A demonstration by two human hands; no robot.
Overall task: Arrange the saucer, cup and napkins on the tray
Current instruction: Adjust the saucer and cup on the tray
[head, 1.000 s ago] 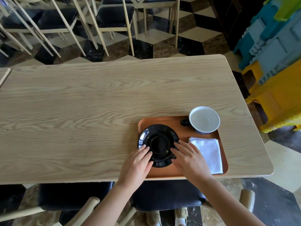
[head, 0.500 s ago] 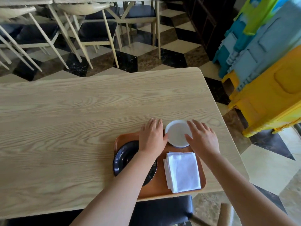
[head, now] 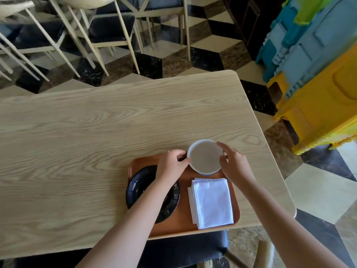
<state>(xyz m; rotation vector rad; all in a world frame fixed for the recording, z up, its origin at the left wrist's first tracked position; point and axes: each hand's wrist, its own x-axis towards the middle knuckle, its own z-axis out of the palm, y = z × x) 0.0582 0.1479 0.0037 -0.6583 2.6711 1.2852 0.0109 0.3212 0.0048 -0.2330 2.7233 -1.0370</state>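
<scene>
An orange-brown tray (head: 183, 223) lies at the near edge of the wooden table. A black saucer (head: 139, 188) rests on its left half, partly hidden by my left forearm. Folded white napkins (head: 211, 203) lie on its right half. A white cup (head: 205, 156) with a dark outside is at the tray's far right corner. My left hand (head: 171, 164) grips the cup's left side, where its dark handle is. My right hand (head: 234, 163) grips its right rim. Whether the cup rests on the tray or is lifted, I cannot tell.
The wooden table (head: 96, 142) stretches left and far of the tray. Stacked blue and yellow plastic stools (head: 316, 74) stand off its right end. Pale chairs with dark seats (head: 108, 29) stand beyond the far edge. A dark chair seat (head: 185, 248) sits below the tray.
My hands left the saucer a second ago and reached to the cup. Since half a second ago both hands have closed on its sides.
</scene>
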